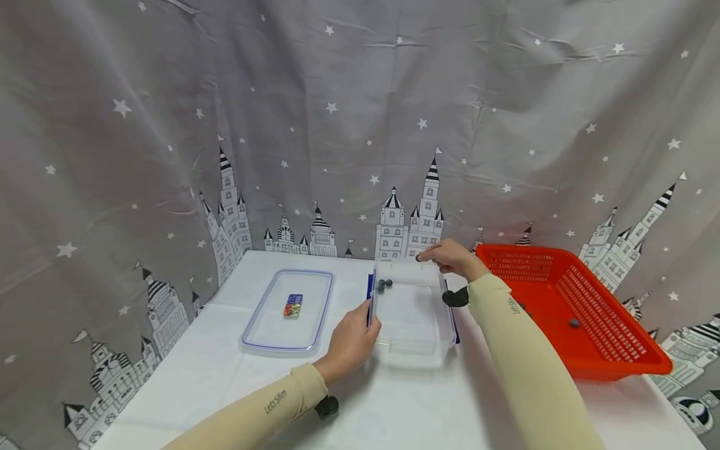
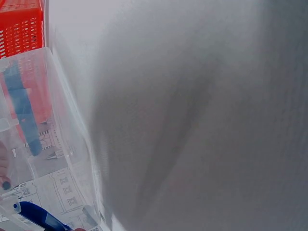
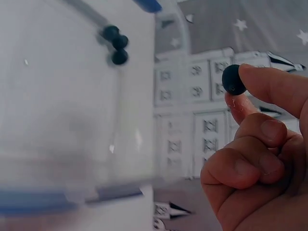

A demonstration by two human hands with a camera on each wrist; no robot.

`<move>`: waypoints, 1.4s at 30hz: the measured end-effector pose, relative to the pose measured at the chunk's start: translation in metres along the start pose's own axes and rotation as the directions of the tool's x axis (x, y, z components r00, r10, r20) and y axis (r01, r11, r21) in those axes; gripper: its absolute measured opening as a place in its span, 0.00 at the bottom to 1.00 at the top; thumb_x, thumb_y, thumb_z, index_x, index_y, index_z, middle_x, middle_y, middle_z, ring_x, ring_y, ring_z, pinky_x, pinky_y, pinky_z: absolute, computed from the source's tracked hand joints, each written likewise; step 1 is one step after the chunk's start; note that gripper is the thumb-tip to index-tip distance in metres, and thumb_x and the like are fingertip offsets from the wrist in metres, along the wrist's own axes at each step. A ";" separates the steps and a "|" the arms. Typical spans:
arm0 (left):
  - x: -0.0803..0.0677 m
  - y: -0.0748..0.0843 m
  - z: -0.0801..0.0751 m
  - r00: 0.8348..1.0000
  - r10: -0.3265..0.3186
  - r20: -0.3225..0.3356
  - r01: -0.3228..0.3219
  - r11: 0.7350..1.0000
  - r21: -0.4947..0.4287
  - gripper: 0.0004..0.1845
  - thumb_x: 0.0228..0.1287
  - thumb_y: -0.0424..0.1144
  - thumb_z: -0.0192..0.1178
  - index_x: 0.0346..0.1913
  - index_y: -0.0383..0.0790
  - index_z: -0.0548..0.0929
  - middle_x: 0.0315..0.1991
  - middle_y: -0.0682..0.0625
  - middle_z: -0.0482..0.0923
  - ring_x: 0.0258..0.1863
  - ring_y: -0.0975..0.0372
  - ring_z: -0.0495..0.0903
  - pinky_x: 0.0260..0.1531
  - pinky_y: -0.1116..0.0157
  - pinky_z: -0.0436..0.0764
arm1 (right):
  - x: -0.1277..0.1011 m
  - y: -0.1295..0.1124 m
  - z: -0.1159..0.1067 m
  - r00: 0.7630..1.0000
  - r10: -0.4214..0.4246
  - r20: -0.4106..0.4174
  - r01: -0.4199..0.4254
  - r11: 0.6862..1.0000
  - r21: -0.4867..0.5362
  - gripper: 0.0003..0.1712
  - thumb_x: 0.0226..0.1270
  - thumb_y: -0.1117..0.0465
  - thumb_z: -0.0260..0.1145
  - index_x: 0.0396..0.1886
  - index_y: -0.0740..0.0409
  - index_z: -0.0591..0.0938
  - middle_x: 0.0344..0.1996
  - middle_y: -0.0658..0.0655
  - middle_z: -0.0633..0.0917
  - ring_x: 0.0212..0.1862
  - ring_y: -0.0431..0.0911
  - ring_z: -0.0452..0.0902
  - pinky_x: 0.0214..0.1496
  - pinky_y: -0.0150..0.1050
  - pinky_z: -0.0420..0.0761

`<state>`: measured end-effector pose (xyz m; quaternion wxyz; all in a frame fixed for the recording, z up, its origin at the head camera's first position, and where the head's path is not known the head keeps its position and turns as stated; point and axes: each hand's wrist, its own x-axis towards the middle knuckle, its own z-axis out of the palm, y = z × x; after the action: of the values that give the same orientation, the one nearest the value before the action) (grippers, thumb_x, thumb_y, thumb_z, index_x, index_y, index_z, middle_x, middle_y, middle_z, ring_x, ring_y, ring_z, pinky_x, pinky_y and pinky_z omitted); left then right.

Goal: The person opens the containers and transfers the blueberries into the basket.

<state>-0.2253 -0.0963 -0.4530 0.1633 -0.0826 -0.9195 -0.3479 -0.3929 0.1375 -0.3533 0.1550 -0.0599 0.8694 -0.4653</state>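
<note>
A clear plastic container [image 1: 409, 315] with blue side latches stands in the middle of the table. My left hand [image 1: 350, 340] grips its left side by the blue latch. Above the container's far edge, my right hand [image 1: 452, 257] pinches one blueberry [image 3: 232, 80] between thumb and index finger, its other fingers curled in. Inside the container, a small cluster of blueberries [image 3: 118, 43] lies near the far left corner. To the right is a red plastic basket [image 1: 624, 362], where a blueberry [image 1: 574, 322] shows on the floor.
Left of the container, a clear lid [image 1: 267, 328] with a blue seal lies flat, bearing a small colourful label [image 1: 293, 306]. A grey curtain [image 1: 337, 125] printed with castles and stars hangs right behind the white table [image 1: 214, 381].
</note>
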 end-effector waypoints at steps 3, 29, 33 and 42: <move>0.000 -0.001 0.000 1.000 -0.003 0.001 0.003 1.000 -0.002 0.26 0.73 0.41 0.51 0.69 0.31 0.73 0.55 0.38 0.83 0.51 0.50 0.84 0.51 0.50 0.82 | -0.005 0.000 -0.014 1.000 -0.014 -0.001 0.014 1.000 -0.004 0.20 0.68 0.58 0.68 0.55 0.65 0.84 0.15 0.47 0.63 0.20 0.41 0.58 0.26 0.32 0.65; 0.001 -0.002 0.001 1.000 0.011 0.007 -0.011 1.000 0.018 0.26 0.74 0.42 0.50 0.68 0.30 0.73 0.53 0.38 0.84 0.49 0.52 0.84 0.48 0.52 0.83 | -0.069 0.077 -0.126 0.997 0.066 -0.048 -0.070 0.994 -0.087 0.16 0.71 0.52 0.65 0.40 0.62 0.83 0.15 0.45 0.67 0.23 0.43 0.65 0.29 0.35 0.69; 0.002 -0.004 0.002 1.000 0.003 0.014 -0.003 1.000 0.020 0.26 0.74 0.42 0.50 0.69 0.31 0.73 0.53 0.38 0.84 0.48 0.53 0.84 0.48 0.52 0.83 | -0.074 0.093 -0.129 0.993 0.116 -0.032 -0.118 0.992 -0.051 0.13 0.71 0.52 0.65 0.35 0.58 0.84 0.19 0.45 0.74 0.25 0.43 0.70 0.30 0.34 0.73; 0.002 -0.004 0.002 1.000 -0.003 0.015 0.003 1.000 0.018 0.27 0.74 0.43 0.49 0.69 0.31 0.72 0.52 0.39 0.84 0.47 0.53 0.84 0.48 0.52 0.83 | -0.082 0.123 -0.130 0.988 0.155 -0.004 -0.154 0.976 -0.153 0.24 0.70 0.53 0.64 0.14 0.47 0.68 0.13 0.46 0.68 0.20 0.42 0.67 0.26 0.33 0.70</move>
<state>-0.2284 -0.0978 -0.4561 0.1567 -0.0823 -0.9239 -0.3391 -0.3531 0.3296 -0.3703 0.1893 -0.0057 0.9039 -0.3836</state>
